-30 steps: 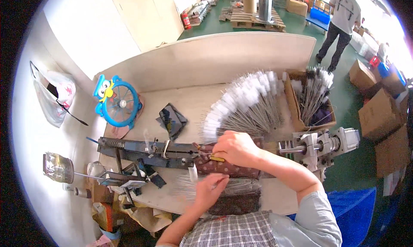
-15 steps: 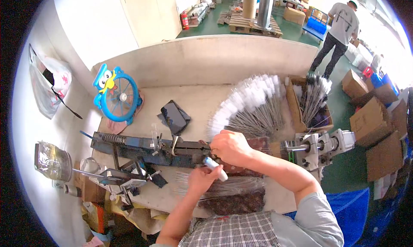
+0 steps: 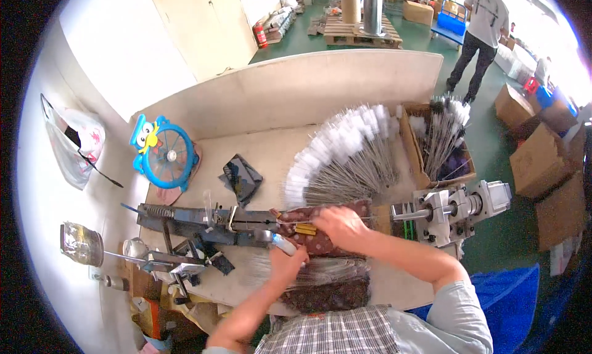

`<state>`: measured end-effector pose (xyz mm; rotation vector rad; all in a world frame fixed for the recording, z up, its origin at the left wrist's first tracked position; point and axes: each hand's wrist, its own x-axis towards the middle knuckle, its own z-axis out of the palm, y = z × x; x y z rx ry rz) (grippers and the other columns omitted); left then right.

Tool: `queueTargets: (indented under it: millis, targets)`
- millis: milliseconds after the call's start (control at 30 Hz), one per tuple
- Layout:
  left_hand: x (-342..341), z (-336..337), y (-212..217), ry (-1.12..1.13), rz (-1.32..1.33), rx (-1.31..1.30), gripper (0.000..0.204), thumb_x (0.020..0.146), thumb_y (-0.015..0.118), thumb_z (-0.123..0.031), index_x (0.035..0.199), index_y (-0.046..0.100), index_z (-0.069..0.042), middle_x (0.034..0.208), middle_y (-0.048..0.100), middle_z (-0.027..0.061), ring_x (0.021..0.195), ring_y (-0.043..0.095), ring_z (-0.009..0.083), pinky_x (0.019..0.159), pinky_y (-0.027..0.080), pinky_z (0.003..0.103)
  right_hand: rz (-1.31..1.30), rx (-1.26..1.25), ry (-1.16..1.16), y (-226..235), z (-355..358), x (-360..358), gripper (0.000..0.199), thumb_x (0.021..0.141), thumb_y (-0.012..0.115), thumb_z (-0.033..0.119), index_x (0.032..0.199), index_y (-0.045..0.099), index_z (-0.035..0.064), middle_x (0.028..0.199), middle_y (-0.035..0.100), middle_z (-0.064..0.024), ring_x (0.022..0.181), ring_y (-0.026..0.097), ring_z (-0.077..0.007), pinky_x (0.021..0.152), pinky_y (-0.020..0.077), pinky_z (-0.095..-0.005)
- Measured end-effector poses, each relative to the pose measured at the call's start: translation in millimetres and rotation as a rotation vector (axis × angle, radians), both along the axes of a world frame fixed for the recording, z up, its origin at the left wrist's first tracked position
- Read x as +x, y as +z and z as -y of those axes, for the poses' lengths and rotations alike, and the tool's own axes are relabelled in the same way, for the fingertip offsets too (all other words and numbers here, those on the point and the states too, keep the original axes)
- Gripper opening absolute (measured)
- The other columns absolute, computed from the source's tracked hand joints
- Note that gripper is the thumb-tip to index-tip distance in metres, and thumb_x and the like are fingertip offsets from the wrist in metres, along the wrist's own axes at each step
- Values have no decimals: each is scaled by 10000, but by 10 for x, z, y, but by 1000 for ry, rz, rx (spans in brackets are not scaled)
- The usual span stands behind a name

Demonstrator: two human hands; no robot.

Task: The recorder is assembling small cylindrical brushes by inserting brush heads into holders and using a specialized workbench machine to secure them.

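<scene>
My left hand (image 3: 288,263) is closed round a white cylinder with a blue band (image 3: 284,244), tilted beside the dark metal bar (image 3: 197,218) of a bench machine. My right hand (image 3: 341,227) has its fingers bent together, slightly blurred, over a maroon patterned cloth (image 3: 330,246). A thin wire (image 3: 296,222) runs from the bar's end to these fingers and appears gripped in them. Small yellow blocks (image 3: 305,229) lie just left of my right hand. Below both hands, a bundle of thin straight wires (image 3: 333,269) lies on the table.
White-bristled brushes (image 3: 345,144) fan out behind my hands, by a carton of brushes (image 3: 412,147). A motor unit (image 3: 450,209) stands right. At left are a blue toy-like fan (image 3: 166,156), a dark pouch (image 3: 242,178) and a clamp stand (image 3: 179,258). A person (image 3: 484,33) stands beyond.
My right hand has moved right, away from the bar's end, uncovering the yellow blocks and the wire. My left hand has shifted slightly left and down with the white cylinder. The view has shifted slightly.
</scene>
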<state>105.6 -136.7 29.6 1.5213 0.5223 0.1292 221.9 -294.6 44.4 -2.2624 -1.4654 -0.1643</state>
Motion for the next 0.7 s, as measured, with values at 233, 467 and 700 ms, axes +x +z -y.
queueTargets:
  millis: [233, 467, 700]
  targets:
    - [-226, -372, -70, -204, -113, 433, 247, 763, 677, -119, 903, 520, 9, 774, 616, 78, 720, 604, 139, 633, 491, 298, -102, -169, -228, -209, -373, 635, 164, 734, 599, 79, 893, 581, 116, 852, 590, -88, 846, 615, -296, 676, 496, -411]
    - [-871, -1038, -263, 238, -72, 226, 214, 853, 580, -109, 1020, 520, 10, 889, 586, 81, 744, 588, 157, 674, 506, 291, -48, -121, -417, -365, -420, 1135, 191, 715, 673, 140, 871, 567, 107, 860, 594, -83, 845, 614, -294, 669, 485, -422]
    - [-1278, -1174, -354, 390, -48, 41, 222, 843, 587, -97, 1021, 521, 17, 785, 583, 75, 712, 572, 147, 645, 481, 288, -22, -150, -439, -351, -469, 1018, 176, 749, 624, 158, 921, 608, 123, 893, 606, -70, 853, 606, -283, 696, 488, -407]
